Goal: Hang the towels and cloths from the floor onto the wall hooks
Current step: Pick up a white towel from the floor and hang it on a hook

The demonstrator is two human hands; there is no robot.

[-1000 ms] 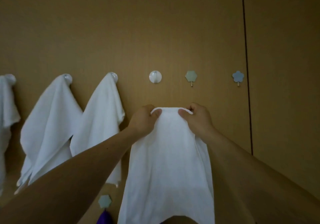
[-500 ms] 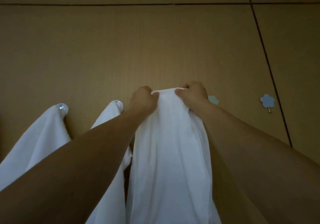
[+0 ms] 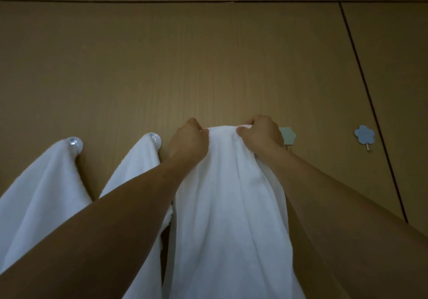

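A white towel [image 3: 229,206] hangs down from both my hands against the brown wall. My left hand [image 3: 188,143] grips its top edge on the left, and my right hand [image 3: 260,136] grips the same edge on the right. The towel's top sits where the round white hook was seen earlier, so that hook is hidden behind the cloth and my hands. Two more white towels hang to the left, one [image 3: 39,201] from a round hook [image 3: 75,144], the other [image 3: 136,173] from a round hook [image 3: 154,139].
A green flower-shaped hook [image 3: 288,135] is partly hidden behind my right hand. A blue flower-shaped hook [image 3: 364,137] with nothing on it sits further right. Dark seams cross the wall panels above and on the right.
Both hands have lifted the towel's top edge from below the row of hooks up to the level of the round hook, which is now covered. The view has tilted upward.
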